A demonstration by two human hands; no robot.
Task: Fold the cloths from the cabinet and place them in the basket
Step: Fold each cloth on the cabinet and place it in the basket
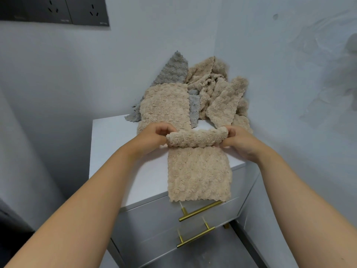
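A: Where's the cloth (199,173)?
B: Near edge of the cabinet (116,144), overhanging the front. Left hand (154,136) and right hand (238,142) each pinch its folded far end. A pile (212,93) lies beyond.

Soft, even, cool-toned light is spread over the scene. Faint shadows are cast on the cabinet (112,151) under the left hand (154,137) and right hand (239,142). The cloth (199,171) gripped by both is rendered sharp. The wall (309,93) right of the hands is smeared, and straight lines are bowed toward the frame's edges.
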